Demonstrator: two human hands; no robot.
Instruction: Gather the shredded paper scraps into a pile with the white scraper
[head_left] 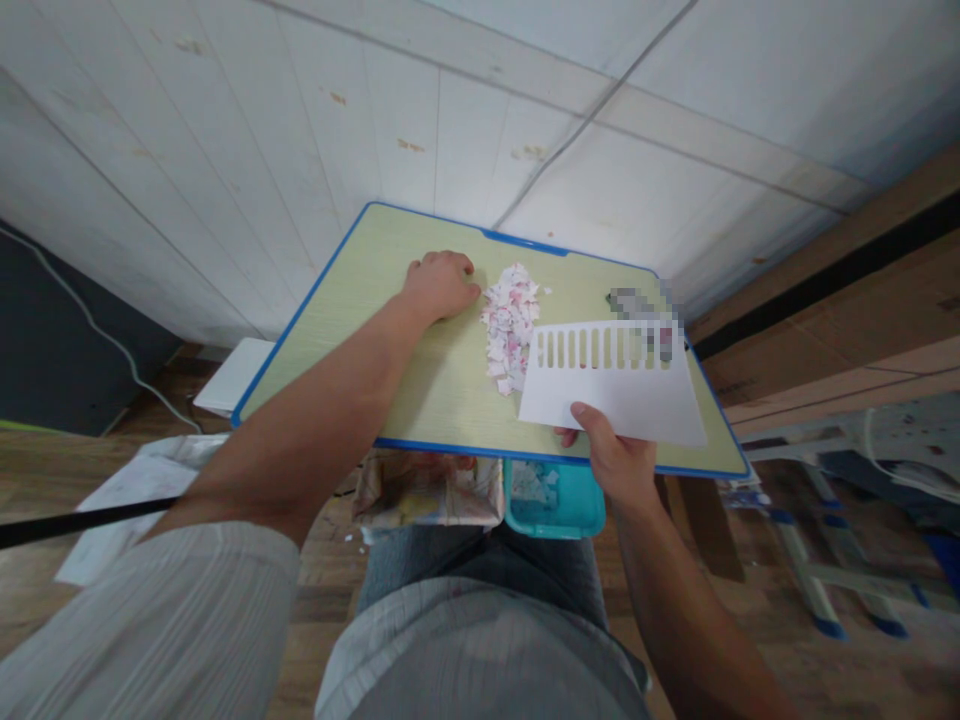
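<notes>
My right hand [616, 455] pinches the near edge of a white sheet [611, 400], thumb on top and fingers beneath. A row of long rounded slots is cut along the sheet's far side. The sheet is held over the right part of the yellow-green tabletop [337, 330] and partly covers a pile of torn paper bits [514, 310], white with pink marks. Just left of that pile, my left hand [442, 283] rests on the tabletop, loosely bent, thumb and forefinger apart, with nothing visible in it.
Below the table's blue front edge sit a turquoise plastic box [559, 515] with paper pieces and a patterned bag [427, 490]. A blurred-out item [634, 303] lies at the back right. Cardboard boxes [840, 290] stand to the right; a white wall [465, 120] rises behind.
</notes>
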